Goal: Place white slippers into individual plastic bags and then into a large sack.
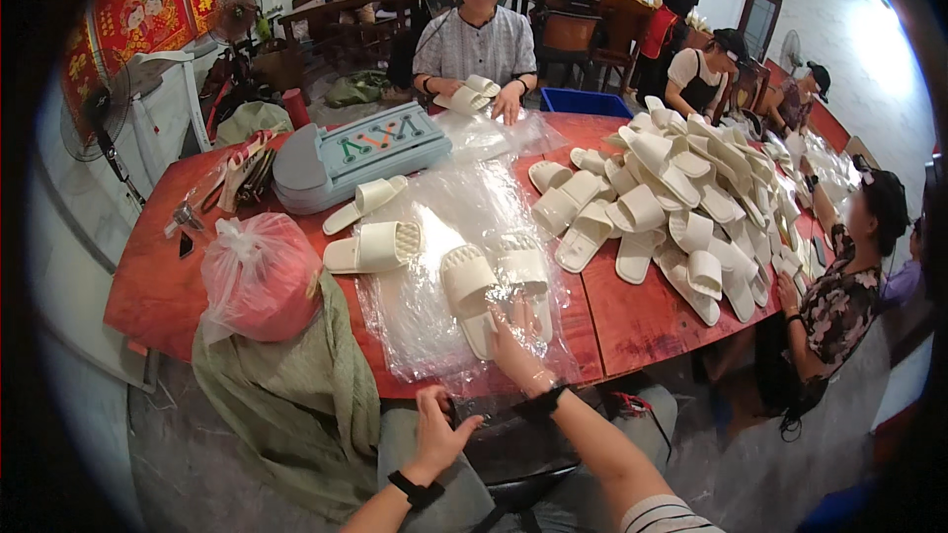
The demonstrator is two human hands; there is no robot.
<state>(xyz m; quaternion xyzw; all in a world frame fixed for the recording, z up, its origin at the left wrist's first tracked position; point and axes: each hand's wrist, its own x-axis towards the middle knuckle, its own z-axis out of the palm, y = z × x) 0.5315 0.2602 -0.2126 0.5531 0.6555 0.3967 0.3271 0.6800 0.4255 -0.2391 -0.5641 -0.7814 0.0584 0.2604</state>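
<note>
A pair of cream slippers, the left slipper [468,281] and the right slipper [523,262], lies side by side among clear plastic bags [405,321] at the table's near edge. My right hand [515,347] reaches over the heel ends, its fingers closed about the right slipper; part of the grip is hidden. Lower down, my left hand [439,434] is at the bag's near edge, fingers curled on the film and thumb stretched out. Further left rest two loose slippers, one [370,248] sole down and another [365,201] behind it.
A big heap of cream slippers [652,178] covers the right of the red table [553,331]. At left are a grey plastic case [360,153], a tied bag with red contents [262,276] and green cloth [286,395]. A person [476,49] opposite holds slippers; others sit at right.
</note>
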